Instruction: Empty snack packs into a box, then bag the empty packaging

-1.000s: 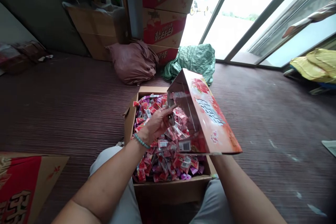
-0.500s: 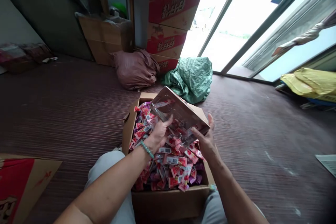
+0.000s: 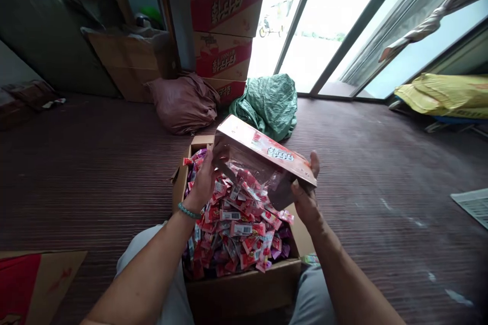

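A printed display box (image 3: pixel 267 148) with a clear plastic front hangs tilted over a large cardboard carton (image 3: pixel 244 277). Wrapped candies (image 3: pixel 244 228) in red, pink and purple packets fill the carton, and some show at the box's lower side; whether those are inside it or behind the film I cannot tell. My left hand (image 3: pixel 204 180), with a green bead bracelet on the wrist, grips the box's left end. At the right end my right hand (image 3: pixel 307 195) holds it, thumb on the near face and fingers behind.
Behind the carton lie a maroon sack (image 3: pixel 183 101) and a green sack (image 3: pixel 269 104), with stacked printed cartons (image 3: pixel 224 56) at the back. A yellow sack (image 3: pixel 442 94) is at right. A flattened carton piece (image 3: pixel 49 279) lies at front left. Glass doors stand behind.
The box has turned so its printed side shows instead of mostly its clear front. My left hand has moved from the clear face to the left end. The view has shifted slightly right.
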A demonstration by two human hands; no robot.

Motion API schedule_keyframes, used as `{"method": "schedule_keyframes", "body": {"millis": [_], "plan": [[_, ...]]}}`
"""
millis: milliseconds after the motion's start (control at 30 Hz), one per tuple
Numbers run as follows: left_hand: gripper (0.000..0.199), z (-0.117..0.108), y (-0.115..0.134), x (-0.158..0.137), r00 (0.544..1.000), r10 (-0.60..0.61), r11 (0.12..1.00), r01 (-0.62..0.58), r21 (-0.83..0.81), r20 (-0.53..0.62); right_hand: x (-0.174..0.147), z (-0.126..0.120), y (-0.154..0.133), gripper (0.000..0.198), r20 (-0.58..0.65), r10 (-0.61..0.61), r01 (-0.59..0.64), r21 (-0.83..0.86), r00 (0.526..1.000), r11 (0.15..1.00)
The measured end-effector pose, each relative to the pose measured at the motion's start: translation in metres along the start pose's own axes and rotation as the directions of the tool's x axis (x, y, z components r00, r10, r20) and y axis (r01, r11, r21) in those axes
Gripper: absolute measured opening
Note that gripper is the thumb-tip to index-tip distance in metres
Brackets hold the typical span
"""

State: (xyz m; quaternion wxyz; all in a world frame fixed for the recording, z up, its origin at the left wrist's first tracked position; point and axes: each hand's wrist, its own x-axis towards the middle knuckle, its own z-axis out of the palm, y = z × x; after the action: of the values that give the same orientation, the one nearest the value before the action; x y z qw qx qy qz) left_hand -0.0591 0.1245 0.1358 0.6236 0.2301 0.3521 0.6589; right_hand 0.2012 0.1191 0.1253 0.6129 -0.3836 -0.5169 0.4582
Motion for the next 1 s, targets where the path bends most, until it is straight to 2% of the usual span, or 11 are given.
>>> {"method": "schedule_keyframes", "body": {"millis": [167,267,367,400,467,567,633,733,833,900,1000], "plan": [[0.055,0.0,0.002,0.0,0.987,0.05,0.998,-0.053,0.015,0.152,-0.005,-0.005,-0.001,0.103,-0.016,-0.042,0.041,-0.034,0.999,0.999],[0.056,-0.002,-0.004,0.001,0.993,0.067,0.997,-0.071,0.032,0.095,-0.004,-0.003,-0.006,0.097,-0.114,-0.069,0.071,0.013,0.991,0.997],[0.063,-0.007,-0.016,0.003,0.991,0.128,0.959,-0.112,0.261,-0.045,0.0,-0.002,-0.01,0.086,-0.274,-0.128,0.146,0.046,0.953,0.988],[0.064,-0.008,-0.02,0.003,0.983,0.17,0.908,-0.126,0.4,-0.076,0.001,-0.003,-0.011,0.082,-0.31,-0.147,0.17,0.05,0.939,0.984],[0.06,-0.01,-0.031,0.004,0.957,0.285,0.722,-0.181,0.668,-0.048,0.003,-0.004,-0.011,0.08,-0.346,-0.162,0.191,0.05,0.924,0.98],[0.058,-0.008,-0.052,0.003,0.905,0.402,0.418,-0.319,0.851,0.142,0.006,-0.005,-0.012,0.085,-0.382,-0.118,0.165,0.091,0.916,0.982],[0.062,-0.007,-0.07,0.004,0.916,0.326,0.279,-0.327,0.903,0.231,0.009,-0.007,-0.013,0.086,-0.422,-0.077,0.15,0.143,0.903,0.978],[0.068,-0.009,-0.1,0.005,0.966,0.041,0.099,-0.258,0.961,0.255,0.014,-0.015,-0.014,0.079,-0.481,-0.04,0.165,0.221,0.876,0.961],[0.068,-0.018,-0.122,-0.001,0.952,-0.081,-0.072,-0.301,0.951,0.295,0.02,-0.025,-0.013,0.069,-0.503,-0.024,0.179,0.262,0.864,0.948],[0.06,-0.03,-0.128,-0.012,0.932,-0.1,-0.143,-0.36,0.922,0.349,0.023,-0.032,-0.013,0.063,-0.517,-0.032,0.195,0.265,0.855,0.944],[0.051,-0.052,-0.128,-0.037,0.908,-0.176,-0.182,-0.41,0.894,0.381,0.026,-0.04,-0.016,0.059,-0.545,-0.064,0.243,0.263,0.836,0.934]]}}
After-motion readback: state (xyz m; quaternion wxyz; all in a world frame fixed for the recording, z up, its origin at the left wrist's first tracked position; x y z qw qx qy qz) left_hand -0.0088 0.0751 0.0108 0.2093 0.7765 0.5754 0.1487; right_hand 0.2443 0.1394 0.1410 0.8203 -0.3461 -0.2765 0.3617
